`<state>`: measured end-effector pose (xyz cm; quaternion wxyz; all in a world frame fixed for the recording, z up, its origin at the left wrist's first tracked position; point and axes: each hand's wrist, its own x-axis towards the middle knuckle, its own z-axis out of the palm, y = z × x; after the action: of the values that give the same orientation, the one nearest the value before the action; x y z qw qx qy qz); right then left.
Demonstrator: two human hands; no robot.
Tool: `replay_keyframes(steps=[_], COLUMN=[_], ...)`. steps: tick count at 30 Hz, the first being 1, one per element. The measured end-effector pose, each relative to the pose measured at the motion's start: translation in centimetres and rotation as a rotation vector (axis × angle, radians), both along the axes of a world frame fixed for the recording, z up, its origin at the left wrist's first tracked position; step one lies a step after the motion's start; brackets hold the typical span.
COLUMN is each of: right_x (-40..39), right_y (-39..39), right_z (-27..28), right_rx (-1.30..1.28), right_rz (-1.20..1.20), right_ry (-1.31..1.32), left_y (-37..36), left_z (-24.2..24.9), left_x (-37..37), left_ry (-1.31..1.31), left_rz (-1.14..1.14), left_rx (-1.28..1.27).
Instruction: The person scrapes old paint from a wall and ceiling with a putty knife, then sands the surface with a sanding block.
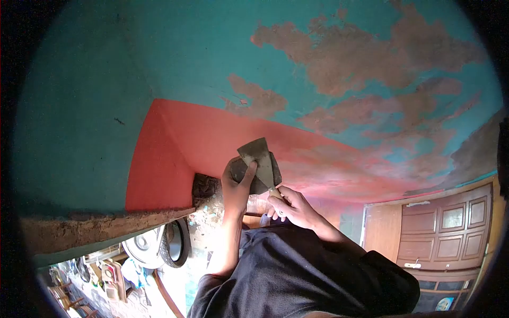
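My right hand point(292, 205) is closed round the handle of a putty knife point(257, 151), whose broad grey blade points up and slightly left. In my left hand point(238, 184) is a dark, flat piece point(259, 185) with angled edges, lying behind the blade; its kind cannot be made out. My left thumb presses on the face of the blade, while the other left fingers are mostly hidden behind the dark piece. Both hands are held together in front of my dark shirt, before the wall.
The wall point(201, 47) is green above and red below, with brownish patches point(360, 58) of bare plaster. A rough ledge point(95, 233) juts out at left. Beyond it are a wheel with a tyre point(177, 243) and assorted clutter. A brown panelled door point(445, 228) is at right.
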<state>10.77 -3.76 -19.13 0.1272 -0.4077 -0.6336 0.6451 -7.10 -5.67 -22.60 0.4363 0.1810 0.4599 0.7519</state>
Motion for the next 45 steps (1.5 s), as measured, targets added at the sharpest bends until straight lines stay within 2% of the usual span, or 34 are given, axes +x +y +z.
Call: replay_keyframes(steps=[3,7,9,13,17,20,25,28,29,31,33,34,37,39,43,44,45], right_x=[0.3,0.4,0.5,1.4,2.9,2.9,3.1,3.4,3.6,3.5,3.6,2.9,2.4,1.9,0.5,0.5,0.1], right_y=[0.0,-0.3,-0.4,-0.1,1.2,1.9,3.3,4.2,4.4,4.6,5.0,5.7,7.5,7.6,7.9,7.7,7.4], right_z=[-0.6,-0.7,-0.1,-0.2,-2.5,-1.1,-0.5,-3.3,-4.2,-3.0,-5.7,-2.8,-3.0,-2.1,-3.3,-3.5,-3.1], right_rx=[-0.003,-0.06,-0.053,-0.063,0.002,0.189,0.157,-0.022,-0.133,-0.501,-0.551,-0.478,-0.282,-0.274,-0.229,-0.243,-0.248], right_rz=[-0.006,-0.01,0.011,0.04,0.107,0.259,0.489,0.588,0.609,0.566,0.523,0.522,0.586,0.573,0.509,0.506,0.514], right_ry=[0.005,0.019,-0.071,0.013,0.0,0.032,-0.001,0.147,0.187,0.185,0.272,0.222,0.224,0.231,0.282,0.317,0.315], left_y=[-0.8,-1.6,-1.7,-1.8,-2.6,-3.3,-4.9,-5.8,-6.2,-7.6,-8.7,-9.5,-10.4,-10.9,-11.1,-11.3,-11.5], left_z=[-1.0,-2.2,-2.0,-2.4,-1.2,-0.9,-0.3,-1.3,-2.8,-2.5,-2.7,-2.6,-1.8,-1.8,-2.8,-2.5,-2.5], left_x=[-0.6,-0.1,0.4,0.8,1.2,1.9,3.1,3.9,3.7,3.8,4.0,4.4,4.9,5.6,6.4,6.9,7.1], left_ry=[-0.053,-0.05,-0.066,0.008,0.115,0.162,0.152,0.242,0.304,0.337,0.546,0.53,0.576,0.707,0.696,0.57,0.567], left_rz=[-0.15,-0.236,-0.192,-0.097,-0.06,0.007,0.104,0.227,0.287,0.324,0.439,0.455,0.487,0.52,0.56,0.551,0.559], left_rx=[-0.049,-0.067,-0.098,-0.134,-0.148,-0.2,-0.26,-0.334,-0.395,-0.377,-0.368,-0.412,-0.475,-0.479,-0.429,-0.402,-0.408])
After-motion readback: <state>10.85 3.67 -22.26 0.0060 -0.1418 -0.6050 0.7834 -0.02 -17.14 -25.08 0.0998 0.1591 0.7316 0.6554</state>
